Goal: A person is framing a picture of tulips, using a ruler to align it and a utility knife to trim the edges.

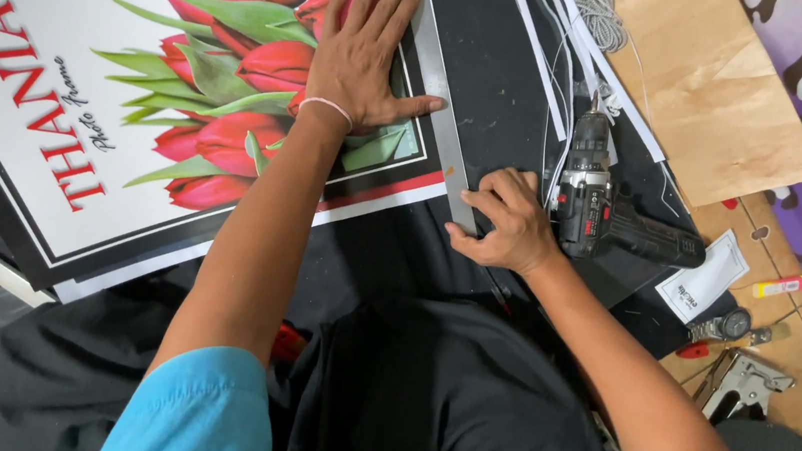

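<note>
Pressing: we hold our left hand [364,60] flat, fingers spread, on the poster [134,94], over its red tulips.
Pinching: our right hand [507,223] has its grip closed on the near end of the metal strip [437,89], thumb and fingers together on it.
Strip: it lies along the poster's right edge, touching it, running away from us.
Poster: it lies flat on the black table [496,95], tilted to our view, its near corner toward our body.
Handling, strip: we judge it thin, stiff and light, likely to slide on the glossy print; holding at the end plus a flat palm beside it seems the sound way.
Handling, poster: we judge it smooth, slick, easily creased or scratched; better pressed flat than gripped.
Drill [595,202]: just right of the strip, close by our right hand.
Edges: loose white offcuts [552,51] lie right of the strip.
Room: crowded right of the poster, with plywood [718,90], a stapler [741,380] and a watch [722,326]; more open left of it.
</note>
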